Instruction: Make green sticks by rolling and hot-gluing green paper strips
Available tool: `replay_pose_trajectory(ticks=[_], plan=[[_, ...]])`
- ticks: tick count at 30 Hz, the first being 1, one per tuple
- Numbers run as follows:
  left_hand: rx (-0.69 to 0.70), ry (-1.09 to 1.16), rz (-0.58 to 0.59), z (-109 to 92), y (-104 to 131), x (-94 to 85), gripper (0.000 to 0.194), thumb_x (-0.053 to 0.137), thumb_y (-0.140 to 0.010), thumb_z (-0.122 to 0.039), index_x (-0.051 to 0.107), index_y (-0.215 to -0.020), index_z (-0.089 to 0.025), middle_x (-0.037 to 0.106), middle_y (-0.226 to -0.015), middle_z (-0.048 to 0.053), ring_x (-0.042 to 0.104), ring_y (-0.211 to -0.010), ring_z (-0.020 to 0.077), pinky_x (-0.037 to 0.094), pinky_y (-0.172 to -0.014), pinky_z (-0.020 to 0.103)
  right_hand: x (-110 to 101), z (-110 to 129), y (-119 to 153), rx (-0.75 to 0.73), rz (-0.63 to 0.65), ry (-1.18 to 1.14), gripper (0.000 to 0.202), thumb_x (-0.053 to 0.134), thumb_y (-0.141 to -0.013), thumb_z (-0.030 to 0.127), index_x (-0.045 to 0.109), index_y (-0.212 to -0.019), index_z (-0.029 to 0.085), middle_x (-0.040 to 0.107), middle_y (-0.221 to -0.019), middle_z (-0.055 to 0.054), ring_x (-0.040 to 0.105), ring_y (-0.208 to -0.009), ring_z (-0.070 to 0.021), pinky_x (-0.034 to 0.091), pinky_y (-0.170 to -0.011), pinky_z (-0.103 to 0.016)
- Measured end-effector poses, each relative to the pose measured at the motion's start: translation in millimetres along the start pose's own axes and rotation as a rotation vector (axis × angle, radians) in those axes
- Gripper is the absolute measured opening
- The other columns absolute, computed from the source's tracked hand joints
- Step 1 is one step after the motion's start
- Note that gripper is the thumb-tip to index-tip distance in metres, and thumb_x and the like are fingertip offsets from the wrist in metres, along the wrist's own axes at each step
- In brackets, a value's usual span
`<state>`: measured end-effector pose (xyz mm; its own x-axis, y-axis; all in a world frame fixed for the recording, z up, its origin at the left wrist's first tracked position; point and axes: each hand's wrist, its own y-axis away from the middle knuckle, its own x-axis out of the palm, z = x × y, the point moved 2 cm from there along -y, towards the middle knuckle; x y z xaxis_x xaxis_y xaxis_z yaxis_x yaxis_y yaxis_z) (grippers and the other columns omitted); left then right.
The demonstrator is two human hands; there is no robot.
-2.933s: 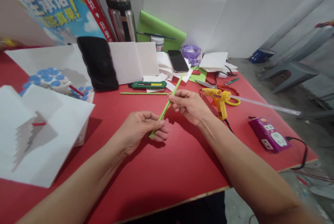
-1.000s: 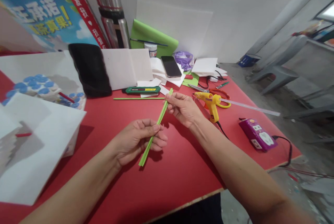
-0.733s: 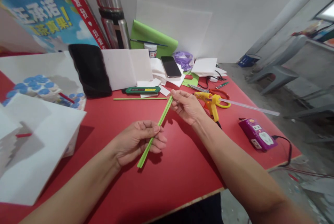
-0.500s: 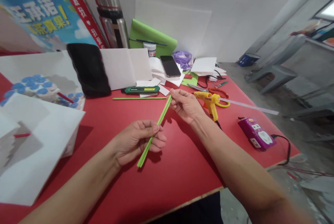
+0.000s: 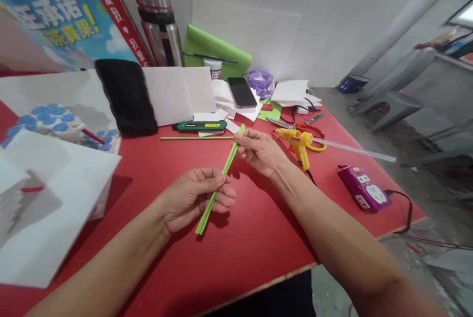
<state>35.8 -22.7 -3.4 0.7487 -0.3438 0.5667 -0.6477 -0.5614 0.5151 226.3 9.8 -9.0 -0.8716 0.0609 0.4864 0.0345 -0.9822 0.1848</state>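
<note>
A small bundle of thin light-green strips [image 5: 207, 213] slants over the red table [image 5: 258, 238]. My left hand [image 5: 201, 191] pinches it near the middle between thumb and fingers. Close to its upper end, my right hand [image 5: 256, 149] grips the same strips, their tips poking out past the fingers. How many strips there are I cannot tell. Beyond my hands a single thin green stick [image 5: 195, 138] lies flat, with a green utility knife [image 5: 201, 126] just behind it. To the right of my right hand rests a yellow hot glue gun [image 5: 295, 142] with a clear glue stick in it.
Red-handled scissors [image 5: 312, 130] lie behind the glue gun. A purple power box [image 5: 364, 189] with a cable sits near the right edge. White boards [image 5: 74, 198] stand at left, beside a propped black phone-like slab [image 5: 127, 97]. A steel thermos [image 5: 157, 26] and another phone [image 5: 242, 92] are at the back.
My right hand has slid slightly down the strips toward my left hand, so more of their upper tips now shows. My left hand has barely moved.
</note>
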Motion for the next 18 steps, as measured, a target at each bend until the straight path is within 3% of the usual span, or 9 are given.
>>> replay_pose_trajectory(ticks=[6,13,18], plan=[[0.017,0.013,-0.037,-1,1,0.5,0.009,0.070,-0.091,-0.009,0.074,-0.082,-0.008,0.077,-0.068,0.011,0.072,-0.051,0.0151,0.062,-0.053,0.020,9,-3,8,0.044,0.082,0.046,0.037,0.099,-0.058,0.033,0.067,-0.069,0.017,0.067,-0.068,0.004,0.057,-0.056,-0.0057,0.049,-0.056,-0.020],[0.024,0.006,-0.054,-2,0,0.6,0.008,0.072,-0.090,-0.010,0.074,-0.083,-0.009,0.077,-0.068,0.010,0.072,-0.052,0.0148,0.062,-0.054,0.020,11,-4,7,0.036,0.027,0.047,0.040,0.100,-0.055,0.034,0.064,-0.065,0.018,0.065,-0.065,0.005,0.054,-0.053,-0.0058,0.045,-0.052,-0.020],[0.055,0.011,-0.066,-2,-1,-2.7,0.008,0.071,-0.090,-0.010,0.073,-0.082,-0.009,0.078,-0.070,0.011,0.075,-0.056,0.0170,0.063,-0.055,0.021,17,-8,13,0.052,0.113,0.068,0.034,0.098,-0.061,0.031,0.072,-0.075,0.017,0.068,-0.070,0.003,0.061,-0.060,-0.0076,0.049,-0.059,-0.022]])
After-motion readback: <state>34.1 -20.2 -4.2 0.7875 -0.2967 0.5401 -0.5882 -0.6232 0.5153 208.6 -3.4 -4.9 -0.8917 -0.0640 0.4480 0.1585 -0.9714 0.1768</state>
